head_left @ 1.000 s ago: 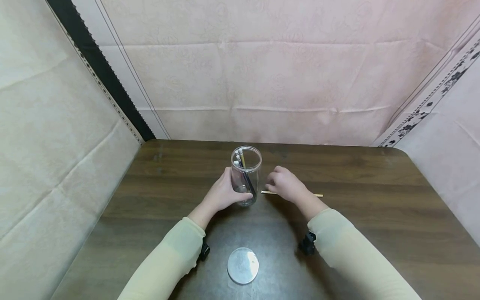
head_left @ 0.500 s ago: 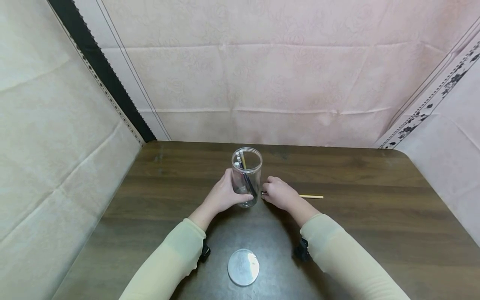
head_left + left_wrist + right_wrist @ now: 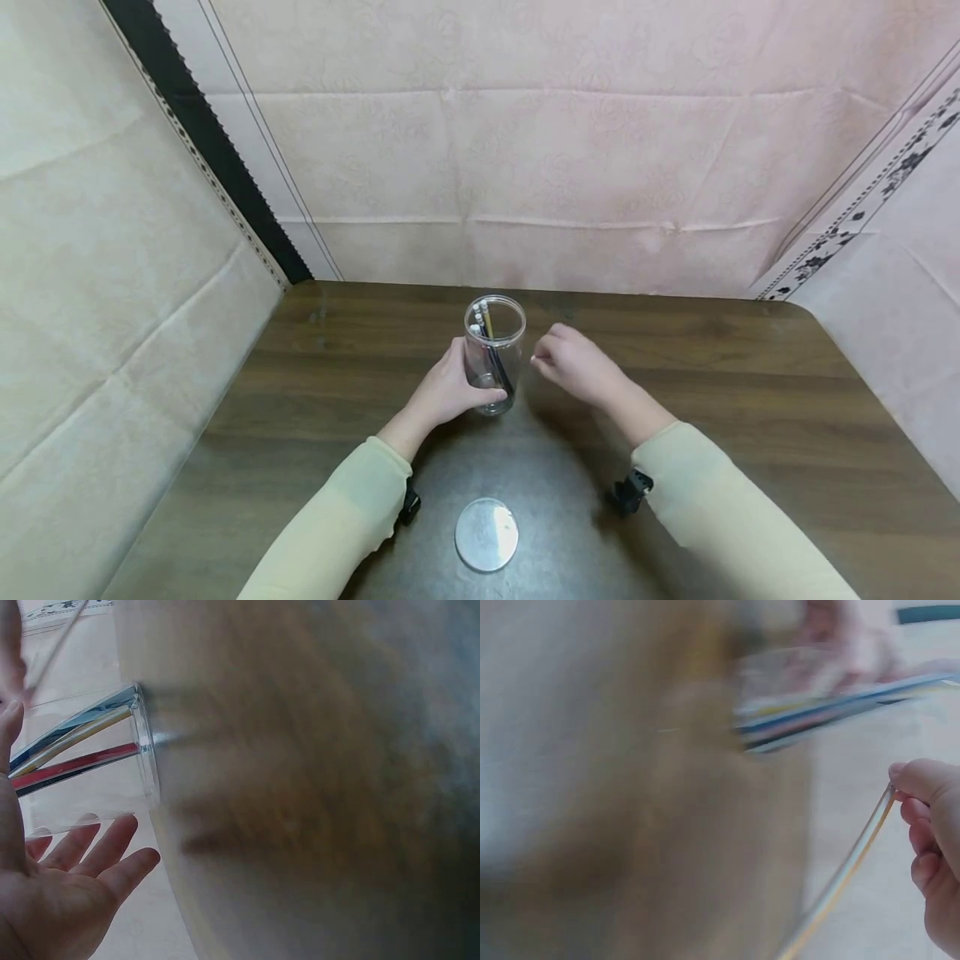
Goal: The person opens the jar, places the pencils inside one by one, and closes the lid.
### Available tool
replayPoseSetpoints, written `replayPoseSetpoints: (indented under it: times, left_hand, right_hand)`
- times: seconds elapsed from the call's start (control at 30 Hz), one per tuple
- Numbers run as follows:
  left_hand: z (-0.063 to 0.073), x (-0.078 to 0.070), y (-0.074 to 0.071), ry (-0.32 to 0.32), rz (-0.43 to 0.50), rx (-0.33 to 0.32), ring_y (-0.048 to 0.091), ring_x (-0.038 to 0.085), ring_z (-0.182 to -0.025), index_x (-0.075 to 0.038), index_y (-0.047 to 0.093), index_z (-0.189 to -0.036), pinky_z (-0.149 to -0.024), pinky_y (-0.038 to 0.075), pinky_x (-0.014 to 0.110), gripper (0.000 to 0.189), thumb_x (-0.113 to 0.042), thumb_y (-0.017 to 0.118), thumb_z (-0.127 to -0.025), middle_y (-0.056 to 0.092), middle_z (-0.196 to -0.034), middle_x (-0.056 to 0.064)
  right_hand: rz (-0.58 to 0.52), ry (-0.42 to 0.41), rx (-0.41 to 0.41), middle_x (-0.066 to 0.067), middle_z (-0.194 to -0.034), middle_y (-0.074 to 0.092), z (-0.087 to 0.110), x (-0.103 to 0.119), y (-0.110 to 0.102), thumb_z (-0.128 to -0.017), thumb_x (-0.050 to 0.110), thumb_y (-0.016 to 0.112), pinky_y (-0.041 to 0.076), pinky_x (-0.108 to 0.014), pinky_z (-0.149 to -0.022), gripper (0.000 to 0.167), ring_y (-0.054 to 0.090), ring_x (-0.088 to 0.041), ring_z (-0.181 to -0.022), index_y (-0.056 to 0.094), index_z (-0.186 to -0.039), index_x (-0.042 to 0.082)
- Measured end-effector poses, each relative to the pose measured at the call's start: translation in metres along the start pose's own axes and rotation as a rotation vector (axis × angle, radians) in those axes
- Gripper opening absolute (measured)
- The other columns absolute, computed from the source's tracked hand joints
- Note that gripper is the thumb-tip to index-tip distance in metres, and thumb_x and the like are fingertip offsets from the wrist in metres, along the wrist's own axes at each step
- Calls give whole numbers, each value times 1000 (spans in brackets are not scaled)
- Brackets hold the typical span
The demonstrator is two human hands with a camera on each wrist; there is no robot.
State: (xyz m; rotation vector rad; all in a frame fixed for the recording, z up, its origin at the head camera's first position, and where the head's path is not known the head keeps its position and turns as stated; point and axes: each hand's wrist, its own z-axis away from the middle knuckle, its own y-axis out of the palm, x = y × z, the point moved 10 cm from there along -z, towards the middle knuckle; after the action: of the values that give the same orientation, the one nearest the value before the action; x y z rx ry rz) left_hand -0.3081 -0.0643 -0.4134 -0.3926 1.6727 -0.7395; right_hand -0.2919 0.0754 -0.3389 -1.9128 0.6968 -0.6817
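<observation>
A clear jar (image 3: 512,357) stands upright near the table's far edge, with several pencils (image 3: 486,323) leaning inside, white erasers up. My left hand (image 3: 444,387) holds its left side, thumb across the front; the left wrist view shows those fingers (image 3: 109,840) curving round the clear wall. Right of the jar, above the table, is my right hand (image 3: 573,364). In the right wrist view it pinches one end of a thin yellowish-and-white pencil (image 3: 847,866) between thumb and fingertips. The head view hides that pencil behind the hand.
A round clear lid (image 3: 486,535) lies flat on the brown wooden table (image 3: 750,417), near its front middle. Pale cloth (image 3: 525,158) hangs behind the table and along both sides.
The pencil that lay on the table right of the jar has been picked up by my right hand, which has risen from the tabletop. My left hand and the jar stay put.
</observation>
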Motion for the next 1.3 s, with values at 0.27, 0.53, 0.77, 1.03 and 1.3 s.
replayPoseSetpoints:
  times: [0.27, 0.53, 0.77, 1.03, 1.3]
  left_hand:
    - [0, 2, 2, -17, -7, 13, 53, 22, -108, -11, 35, -129, -91, 43, 43, 86, -49, 81, -66, 50, -117, 6]
    - [-1, 3, 4, -10, -16, 12, 54, 22, -106, -12, 36, -128, -89, 44, 42, 85, -50, 80, -66, 50, -115, 6]
    - [0, 1, 3, -6, -13, 4, 53, 22, -108, -11, 36, -127, -90, 43, 42, 83, -47, 81, -67, 50, -116, 6]
    - [1, 3, 3, -23, -6, 12, 52, 22, -109, -12, 36, -128, -91, 43, 42, 85, -48, 81, -66, 50, -118, 6]
    - [0, 4, 4, -23, -12, 16, 53, 22, -108, -11, 35, -129, -90, 43, 42, 87, -50, 81, -66, 50, -117, 7]
  right_hand:
    - [-184, 225, -216, -7, -83, 55, -12, -11, -94, -86, 12, 65, 44, -32, -68, 10, 52, -19, -75, 66, -87, 2]
    - [-394, 262, -676, 6, -74, 51, -1, -6, -193, -86, 4, 62, 36, -18, -58, 8, 45, -8, -65, 62, -87, -5]
    - [-831, 163, -1045, 0, -70, 58, 7, -1, -222, -81, -2, 64, 35, -20, -57, 3, 46, -11, -60, 66, -81, 0]
    - [-776, 241, -991, 6, -70, 55, -9, -3, -194, -85, 4, 64, 36, -20, -55, 3, 45, -9, -60, 65, -82, 5]
    - [-558, 211, -769, 4, -81, 53, -25, 12, -146, -87, 5, 62, 38, -19, -59, 11, 47, -9, -67, 62, -89, -6]
